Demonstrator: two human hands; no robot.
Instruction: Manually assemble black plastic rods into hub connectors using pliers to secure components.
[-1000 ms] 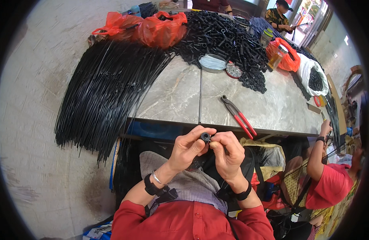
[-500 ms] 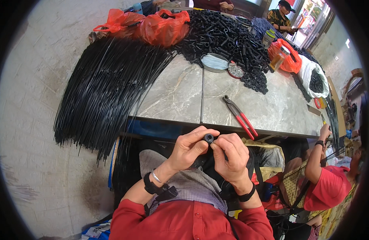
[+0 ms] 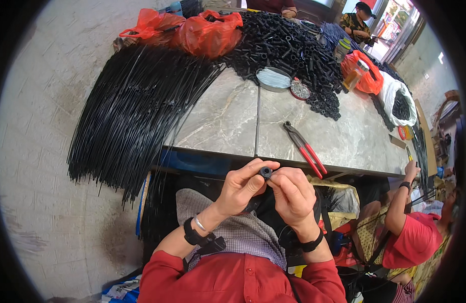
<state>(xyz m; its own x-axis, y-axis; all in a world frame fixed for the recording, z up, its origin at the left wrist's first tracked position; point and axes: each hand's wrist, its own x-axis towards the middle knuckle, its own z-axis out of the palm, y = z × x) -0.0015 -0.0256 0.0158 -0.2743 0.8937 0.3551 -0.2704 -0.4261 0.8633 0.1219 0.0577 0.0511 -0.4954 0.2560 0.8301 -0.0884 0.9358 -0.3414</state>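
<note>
A short black tubular piece (image 3: 265, 172), its round open end facing up, sits between the thumb and fingers of my left hand (image 3: 239, 188), just off the table's near edge. My right hand (image 3: 294, 194) is closed in a pinch, with thumb and index fingertip against the right side of that piece. Whatever else lies between the right fingertips is too small to make out. Beyond my hands, red-handled pincers (image 3: 304, 149) lie on the grey marbled table (image 3: 212, 121), handles toward me.
Long thin black rods (image 3: 127, 111) overhang the table's left edge. Black tubular pieces (image 3: 288, 45) are heaped at the back, near a dish of pale strips (image 3: 274, 78) and a tin of small metal bits (image 3: 299, 90). A person in red (image 3: 413, 237) works at the right.
The whole view has shifted slightly. My hands stay together at the black piece, its open end tilted a little differently; the right fingers have shifted slightly against it.
</note>
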